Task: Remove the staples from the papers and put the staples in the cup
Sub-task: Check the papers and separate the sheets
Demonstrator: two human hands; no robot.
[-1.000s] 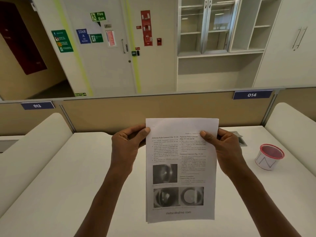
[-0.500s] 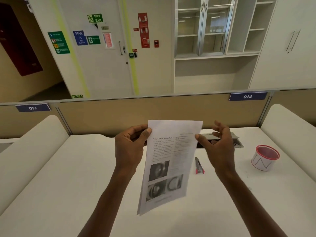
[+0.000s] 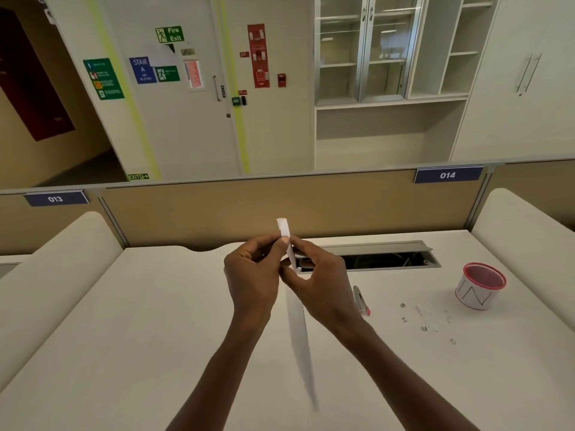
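White counter (image 3: pixel 155 321) carries everything. My papers (image 3: pixel 298 331) hang edge-on over its middle, top corner pinched in both grips: left hand (image 3: pixel 252 275) thumb and fingers curled on it, right hand (image 3: pixel 320 281) pinching from the other side. Red-rimmed cup (image 3: pixel 479 286) stands far right. Staple remover (image 3: pixel 361 298) lies just right of my right wrist. Loose staples (image 3: pixel 427 318) scattered between remover and cup, possibly with paper scraps, too blurred.

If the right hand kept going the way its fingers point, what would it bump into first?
Probably the left hand: the right hand points leftward at it, with only the edge-on papers between them. Depth is unclear.
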